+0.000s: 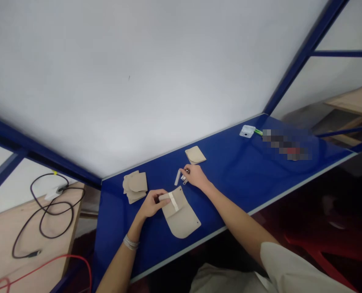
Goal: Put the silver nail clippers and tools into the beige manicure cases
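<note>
My left hand (153, 202) is closed on the upper left edge of a beige leather piece (182, 221), thumb on top. This piece lies on the blue table with a folded part, a rounded lower end and small dark holes near two corners. A pale strip (174, 201) crosses its folded part. Beyond it, my right hand (195, 176) has its fingers pinched together at several small shiny metal pieces (183, 178), too small to name. Beside those fingers lies a narrow whitish strip (177, 178). What the fingertips grip is partly hidden.
A stack of beige pieces (135, 186) sits left of my left hand; another beige piece (195, 154) lies near the wall. A small clear case (247, 131) and a blurred-out item (286, 144) are at right. A black cable (46, 209) coils on a wooden table.
</note>
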A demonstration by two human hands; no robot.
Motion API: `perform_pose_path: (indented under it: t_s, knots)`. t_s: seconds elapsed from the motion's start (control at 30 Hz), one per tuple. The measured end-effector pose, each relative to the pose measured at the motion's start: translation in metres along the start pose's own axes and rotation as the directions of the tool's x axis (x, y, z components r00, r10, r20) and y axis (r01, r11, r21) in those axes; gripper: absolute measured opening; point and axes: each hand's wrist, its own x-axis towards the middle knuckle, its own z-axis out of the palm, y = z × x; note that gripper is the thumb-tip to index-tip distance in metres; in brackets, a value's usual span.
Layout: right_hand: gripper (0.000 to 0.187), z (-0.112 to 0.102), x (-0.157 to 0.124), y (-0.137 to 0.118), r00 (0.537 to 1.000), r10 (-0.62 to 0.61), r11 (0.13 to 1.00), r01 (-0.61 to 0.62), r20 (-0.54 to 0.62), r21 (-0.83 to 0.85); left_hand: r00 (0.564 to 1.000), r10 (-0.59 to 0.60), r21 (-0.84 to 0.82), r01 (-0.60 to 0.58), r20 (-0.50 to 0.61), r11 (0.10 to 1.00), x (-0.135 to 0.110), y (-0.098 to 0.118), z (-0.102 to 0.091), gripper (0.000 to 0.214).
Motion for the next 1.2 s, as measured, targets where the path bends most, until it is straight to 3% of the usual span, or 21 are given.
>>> perform_pose_path:
  t_s: [0.47, 0.77, 1.2]
  knots:
    - [0.039, 0.004, -0.008, -0.009, 0.998, -0.031, 0.975, 0.042, 0.053, -0.217, 1.0, 0.002, 0.005, -0.002, -0.002, 1.0, 0.001, 0.001, 0.001, 0.029]
    - [0.032, -0.002, -0.011, -0.016, 0.996, -0.027, 0.965, 0.049, 0.09, -0.257, 1.0, 0.003, 0.0, -0.003, -0.006, 1.0, 0.002, 0.0, 0.001, 0.029]
    - [0.025, 0.0, -0.013, -0.017, 0.995, -0.08, 0.956, 0.092, 0.055, -0.277, 1.0, -0.01, 0.001, 0.01, -0.002, 1.0, 0.001, -0.001, 0.0, 0.03]
